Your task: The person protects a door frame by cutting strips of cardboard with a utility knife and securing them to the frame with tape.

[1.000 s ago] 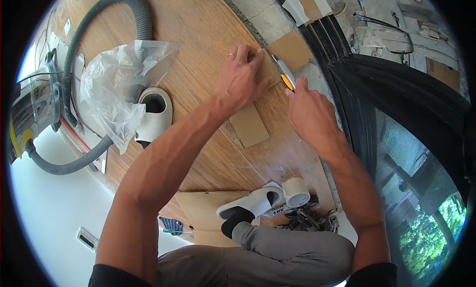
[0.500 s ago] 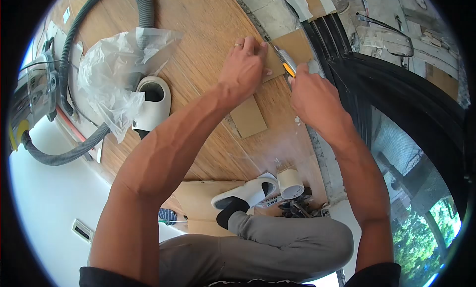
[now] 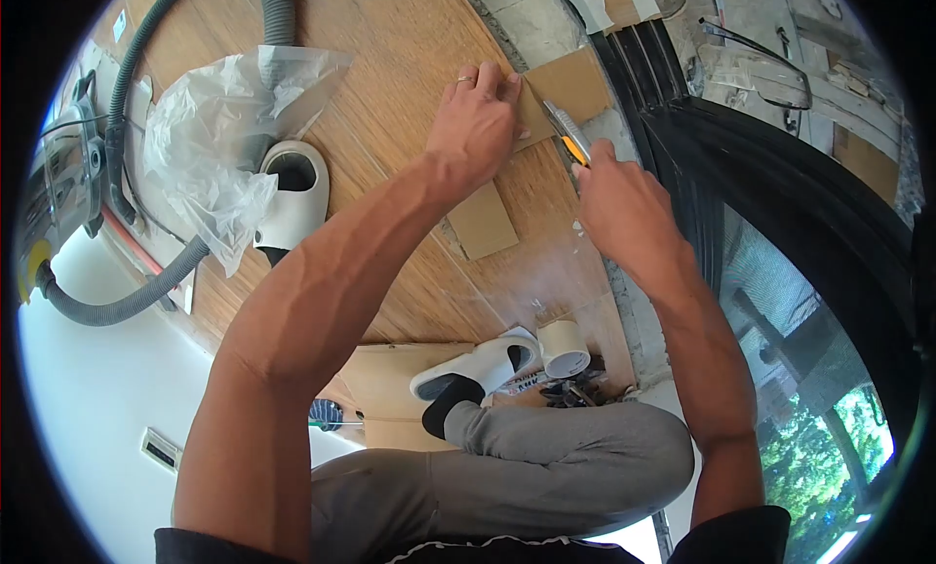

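My right hand [image 3: 629, 201] is wrapped round a utility knife [image 3: 568, 135] with a yellow and silver body. The knife's tip points up and left over a piece of brown cardboard [image 3: 573, 84]. On the cardboard's left side, my left hand [image 3: 480, 116] has its fingers curled down and grips the edge against the wooden floor. A ring shows on one finger of that hand. Below it lies a smaller cardboard strip [image 3: 485, 225], flat on the boards.
Left are a plastic bag [image 3: 205, 140], a white slipper [image 3: 295, 208] and a grey vacuum hose [image 3: 117, 96]. A tape roll [image 3: 564, 350] stands near my foot beside another white slipper [image 3: 483, 371]. A black frame [image 3: 780, 155] runs along the right.
My right hand has drawn the knife slightly right and down, and its tip now sits farther from my left hand. The left hand keeps its hold; the whole view has shifted a little.
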Motion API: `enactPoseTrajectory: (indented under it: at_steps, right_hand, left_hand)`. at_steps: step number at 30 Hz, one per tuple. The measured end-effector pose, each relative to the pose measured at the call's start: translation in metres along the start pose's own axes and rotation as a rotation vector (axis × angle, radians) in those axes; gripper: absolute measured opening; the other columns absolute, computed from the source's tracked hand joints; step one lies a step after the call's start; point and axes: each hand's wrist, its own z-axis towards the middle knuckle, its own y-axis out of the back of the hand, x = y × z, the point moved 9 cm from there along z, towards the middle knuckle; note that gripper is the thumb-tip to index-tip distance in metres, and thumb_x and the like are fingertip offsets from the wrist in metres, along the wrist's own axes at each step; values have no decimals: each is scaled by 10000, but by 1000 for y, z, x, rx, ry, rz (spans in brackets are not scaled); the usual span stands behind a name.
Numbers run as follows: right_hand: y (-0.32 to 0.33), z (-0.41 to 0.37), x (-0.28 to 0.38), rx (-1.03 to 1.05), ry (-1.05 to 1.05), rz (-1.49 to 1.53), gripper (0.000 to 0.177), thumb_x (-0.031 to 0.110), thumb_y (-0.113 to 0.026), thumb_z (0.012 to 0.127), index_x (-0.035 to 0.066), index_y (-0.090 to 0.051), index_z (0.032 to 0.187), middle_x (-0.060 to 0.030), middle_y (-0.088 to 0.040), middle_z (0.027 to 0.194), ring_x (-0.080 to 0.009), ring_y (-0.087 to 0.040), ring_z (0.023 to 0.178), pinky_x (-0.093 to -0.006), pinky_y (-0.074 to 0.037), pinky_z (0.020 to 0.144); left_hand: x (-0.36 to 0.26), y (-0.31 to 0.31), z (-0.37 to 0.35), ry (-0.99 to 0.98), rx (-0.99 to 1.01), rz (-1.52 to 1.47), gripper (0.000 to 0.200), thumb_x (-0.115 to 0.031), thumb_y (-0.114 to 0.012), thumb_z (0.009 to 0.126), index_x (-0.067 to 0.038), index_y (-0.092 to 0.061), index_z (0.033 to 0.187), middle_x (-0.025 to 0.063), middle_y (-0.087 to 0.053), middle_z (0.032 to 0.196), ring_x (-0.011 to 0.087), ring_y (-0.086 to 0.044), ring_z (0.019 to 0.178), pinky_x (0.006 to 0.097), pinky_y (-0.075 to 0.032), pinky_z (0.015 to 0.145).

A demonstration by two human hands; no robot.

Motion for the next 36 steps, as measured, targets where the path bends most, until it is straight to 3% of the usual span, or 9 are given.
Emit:
enactPoseTrajectory:
  at_steps: [4,20,36]
  right_hand:
    - [5,5,-1,-12,73,-63,261,202,-515,1011,-58,-545,1019,-301,-690,824,-460,-701,827,-525,-557,739]
    - [-19,-9,-14,-4,-47,20,212,149,-530,978,-61,-542,1003,-310,-689,824,-464,-702,845,-522,-559,754]
    - [-27,-23,-21,-13,-15,46,233,187,-507,1017,-45,-511,997,-305,-682,791,-474,-694,812,-530,-551,741]
  left_hand:
    - [0,-1,0,-17,-7,7,657,-328,-732,856,29,-547,1376,200,-513,1256,379,-474,1200,438,-435,1022]
    - [-1,-2,-3,-31,-42,24,632,-302,-756,833,1,-583,1360,195,-537,1244,366,-493,1181,435,-431,1015]
    - [-4,-1,-5,-28,-119,63,618,-323,-763,836,0,-606,1338,178,-555,1176,331,-515,1129,416,-446,982]
